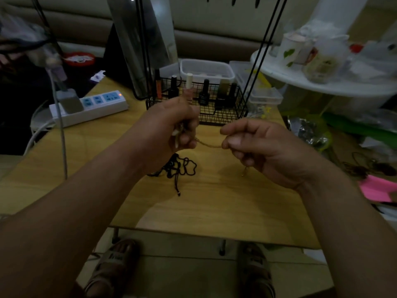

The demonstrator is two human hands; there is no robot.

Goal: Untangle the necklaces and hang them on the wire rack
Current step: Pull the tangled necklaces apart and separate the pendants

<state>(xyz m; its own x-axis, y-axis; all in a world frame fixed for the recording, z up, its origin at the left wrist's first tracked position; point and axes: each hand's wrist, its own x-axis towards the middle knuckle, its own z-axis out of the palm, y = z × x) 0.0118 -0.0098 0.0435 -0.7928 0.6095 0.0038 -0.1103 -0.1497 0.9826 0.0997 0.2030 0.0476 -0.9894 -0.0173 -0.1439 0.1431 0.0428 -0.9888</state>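
A thin gold chain necklace (209, 144) stretches between my two hands above the wooden table (214, 203). My left hand (171, 125) pinches one end and my right hand (255, 145) pinches the other; a short end with a clasp (243, 172) dangles below the right hand. A black cord necklace (184, 166) lies in a tangled heap on the table under my left hand. The black wire rack (217, 104) stands at the table's far edge, with thin black rods (257, 59) rising from it.
Several nail polish bottles (204, 92) stand inside the rack. A white power strip (92, 107) lies at the left, clear plastic boxes (206, 69) behind the rack, a cluttered white shelf (322, 82) at the right. More cords (365, 166) and pink paper (376, 188) lie far right.
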